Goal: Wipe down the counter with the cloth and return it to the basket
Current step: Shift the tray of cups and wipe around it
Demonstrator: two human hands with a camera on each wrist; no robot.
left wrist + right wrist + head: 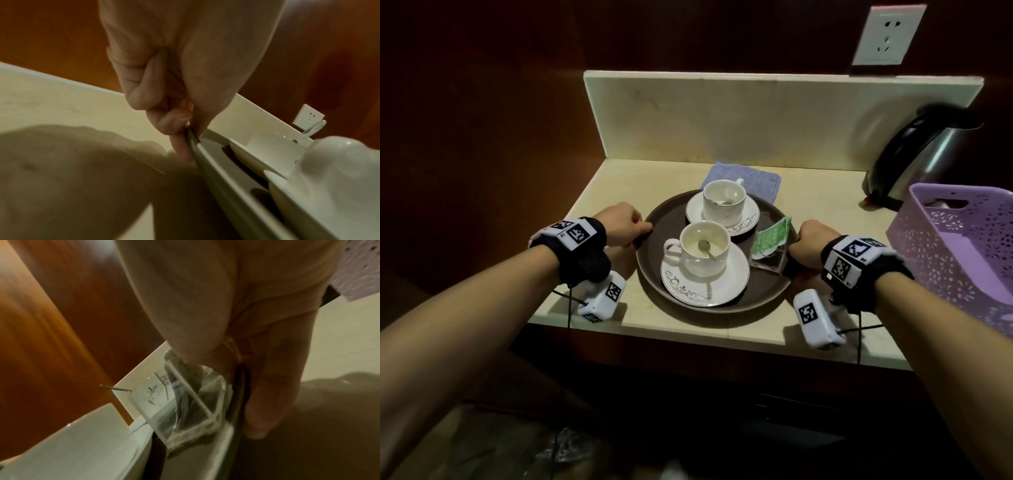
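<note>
A round brown tray (671, 219) sits on the cream counter (619, 185), carrying two white cups on saucers and a clear box with a green packet. My left hand (625, 222) grips the tray's left rim; the left wrist view shows its fingers (180, 146) and thumb pinching that rim (216, 175). My right hand (808, 240) grips the right rim, its fingers (265, 386) curled under the edge. A folded blue cloth (756, 180) lies behind the tray, partly hidden by the far cup. The purple basket (962, 246) stands at the right.
A steel kettle (924, 154) stands at the back right beside the basket. A cream backsplash (722, 113) and dark wood walls close in the counter at the back and left. A wall socket (888, 34) is above.
</note>
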